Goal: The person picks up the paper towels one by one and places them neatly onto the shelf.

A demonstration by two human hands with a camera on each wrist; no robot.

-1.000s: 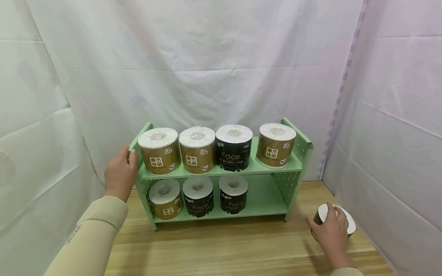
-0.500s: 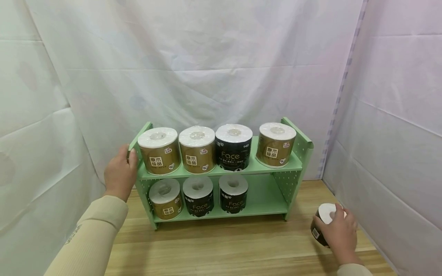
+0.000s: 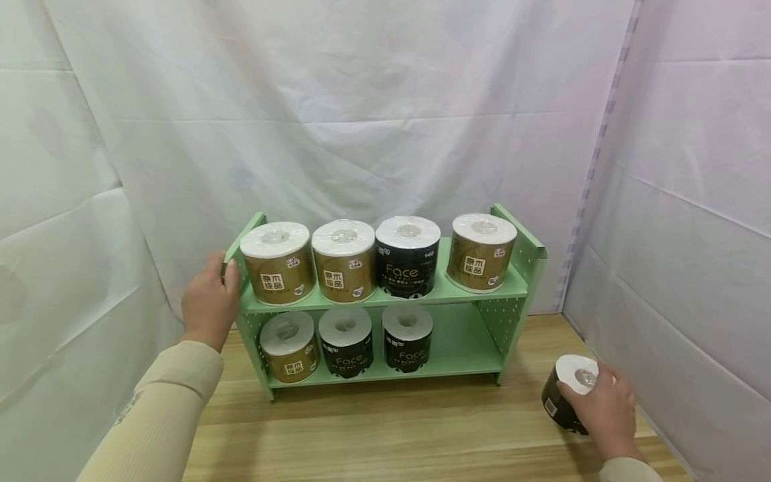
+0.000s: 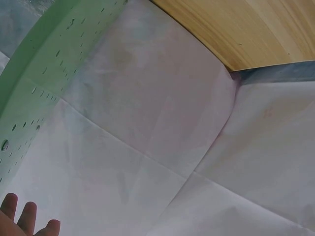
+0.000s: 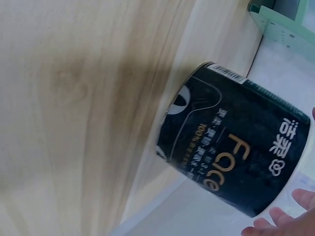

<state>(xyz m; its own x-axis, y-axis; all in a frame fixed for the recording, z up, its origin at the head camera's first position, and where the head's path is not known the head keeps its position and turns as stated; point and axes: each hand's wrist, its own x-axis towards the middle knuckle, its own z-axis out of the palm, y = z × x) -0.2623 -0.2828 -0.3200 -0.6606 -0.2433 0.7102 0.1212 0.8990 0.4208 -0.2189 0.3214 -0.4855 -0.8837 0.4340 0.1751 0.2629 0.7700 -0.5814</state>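
Note:
In the head view, a black toilet paper roll (image 3: 563, 402) stands upright on the table at the right. My right hand (image 3: 610, 405) is spread over its right side, thumb at the near rim. The right wrist view shows the roll's printed side (image 5: 231, 142), with the fingertips (image 5: 278, 214) right at its top edge and not curled down the wrapper. At the left end of a two-tier green shelf (image 3: 385, 380), my left hand (image 3: 211, 301) holds the side panel's front edge, thumb against it. The left wrist view has several loosely extended fingers (image 4: 29, 216) below the panel (image 4: 44, 78).
On the upper tier stand gold rolls (image 3: 278, 268), (image 3: 345, 264), (image 3: 482, 258) and a black roll (image 3: 406, 261). The lower tier carries a gold roll (image 3: 289, 348) and black rolls (image 3: 345, 345), (image 3: 407, 341). White curtains (image 3: 373, 100) enclose the wooden table (image 3: 373, 435).
My right hand has slid rightward across the black roll, uncovering more of its top and its left side with the barcode. My left hand and the shelf have stayed put.

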